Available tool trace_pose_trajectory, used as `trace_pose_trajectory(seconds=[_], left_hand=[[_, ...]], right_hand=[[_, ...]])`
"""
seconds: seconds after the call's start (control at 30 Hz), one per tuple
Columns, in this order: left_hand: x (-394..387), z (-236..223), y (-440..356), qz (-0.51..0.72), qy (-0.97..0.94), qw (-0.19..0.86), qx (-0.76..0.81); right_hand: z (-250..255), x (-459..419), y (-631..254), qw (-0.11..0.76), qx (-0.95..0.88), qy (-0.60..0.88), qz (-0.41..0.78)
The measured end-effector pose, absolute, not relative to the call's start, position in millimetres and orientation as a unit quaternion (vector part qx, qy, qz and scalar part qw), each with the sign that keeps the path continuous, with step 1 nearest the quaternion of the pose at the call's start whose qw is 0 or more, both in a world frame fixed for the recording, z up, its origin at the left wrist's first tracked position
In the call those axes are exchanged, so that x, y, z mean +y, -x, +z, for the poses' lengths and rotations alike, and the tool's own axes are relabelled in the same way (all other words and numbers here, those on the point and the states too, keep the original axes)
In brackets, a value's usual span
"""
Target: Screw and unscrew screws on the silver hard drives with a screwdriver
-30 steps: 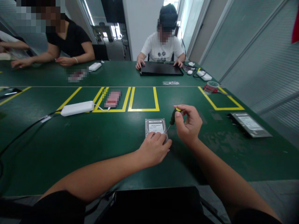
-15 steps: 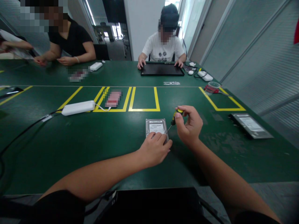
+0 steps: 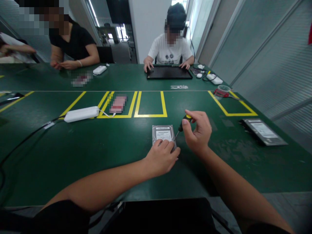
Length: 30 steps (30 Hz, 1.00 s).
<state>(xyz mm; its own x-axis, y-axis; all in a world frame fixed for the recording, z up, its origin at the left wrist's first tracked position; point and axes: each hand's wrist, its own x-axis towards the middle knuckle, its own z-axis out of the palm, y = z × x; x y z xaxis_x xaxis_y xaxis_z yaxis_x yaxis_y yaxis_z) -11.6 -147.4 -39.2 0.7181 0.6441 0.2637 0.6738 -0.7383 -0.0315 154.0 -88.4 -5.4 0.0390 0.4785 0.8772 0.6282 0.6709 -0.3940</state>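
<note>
A silver hard drive (image 3: 162, 132) with a white label lies flat on the green table (image 3: 97, 146), just ahead of me. My left hand (image 3: 161, 157) rests on its near edge, fingers curled over the drive and pressing it down. My right hand (image 3: 197, 131) pinches a small screwdriver (image 3: 182, 123) with a black and yellow handle. The tool tilts down to the left, and its tip sits at the drive's right edge.
Yellow tape boxes (image 3: 150, 104) mark the table beyond the drive. A white power adapter (image 3: 81, 113) with cables lies left, a bagged flat item (image 3: 264, 131) lies right, and a plastic cup (image 3: 221, 89) stands far right. Two people sit across, one with both hands on a black laptop (image 3: 168, 72).
My hands and the screwdriver hold almost the same pose on the drive. The person at the far left has drawn a hand back toward the body.
</note>
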Motion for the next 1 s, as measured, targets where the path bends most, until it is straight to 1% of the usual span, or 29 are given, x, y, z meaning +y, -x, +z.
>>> trace_pose_trajectory(seconds=[0.23,0.43,0.53,0.83,1.0], left_hand=[[-146.7,-38.5,12.3,-0.114,0.928,0.053,-0.351],[-145.5,-40.1,12.9,-0.120,0.927,0.043,-0.352],[-144.9,-40.4,12.8,-0.121,0.928,0.044,-0.350],[-145.8,-41.5,13.5,-0.124,0.928,0.049,-0.347],[-146.0,-43.1,13.6,-0.127,0.927,0.050,-0.350]], right_hand=[[-10.2,-90.3,-155.8,0.601,-0.703,0.380,-0.019],[-8.4,-87.7,-155.1,0.608,-0.698,0.369,-0.081],[-7.7,-87.4,-155.1,0.606,-0.694,0.376,-0.092],[-10.1,-89.6,-159.2,0.601,-0.709,0.368,-0.026],[-7.5,-88.3,-157.5,0.608,-0.693,0.380,-0.079]])
